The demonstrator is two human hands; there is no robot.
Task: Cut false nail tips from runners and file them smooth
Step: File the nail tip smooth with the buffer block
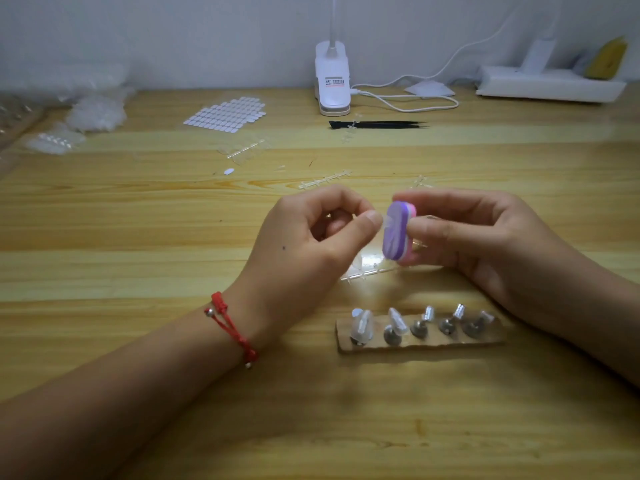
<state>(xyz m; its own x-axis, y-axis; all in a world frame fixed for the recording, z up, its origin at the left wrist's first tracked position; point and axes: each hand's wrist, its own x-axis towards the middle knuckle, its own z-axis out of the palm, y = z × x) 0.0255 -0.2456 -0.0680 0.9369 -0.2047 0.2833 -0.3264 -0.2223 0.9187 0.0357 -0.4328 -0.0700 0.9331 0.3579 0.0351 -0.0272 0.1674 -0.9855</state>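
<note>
Head view: on the wooden table, both hands meet above a clear runner that still carries a few nail tips. The left hand, with a red string bracelet on its wrist, has thumb and forefinger pinched together on a small clear nail tip, which is hard to make out. The tip is pressed against the purple face of a buffer block. The right hand grips the purple-and-pink block upright between thumb and fingers.

Nearer the camera lies a cardboard strip bearing five small metal stands, and clear tips sit on the two left ones. An empty runner lies beyond the hands. Farther back are black tweezers, a sheet of adhesive tabs and a white clip lamp.
</note>
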